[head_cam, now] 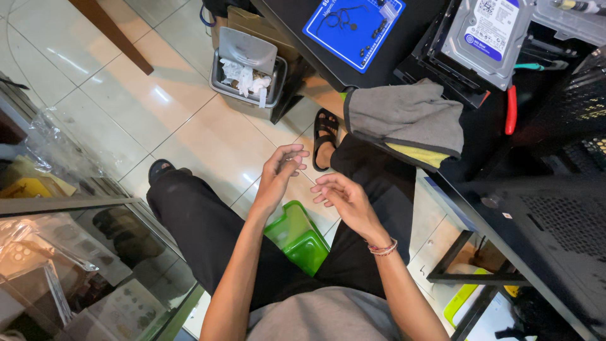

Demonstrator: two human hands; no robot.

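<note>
Green plastic bin (297, 235) sat on the floor right under both hands, left hand (278, 178) and right hand (344, 199) loosely curled and seemingly holding nothing, so anything tiny pinched there could've easily slipped past it onto the tiles.

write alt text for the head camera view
A seated person's left hand and right hand hover empty over their lap, above a green bin on the tiled floor. A black desk with a hard drive stands to the right.

left hand (278, 180) loosely curled, empty | right hand (344, 199) loosely open, empty | hands near, apart
</note>
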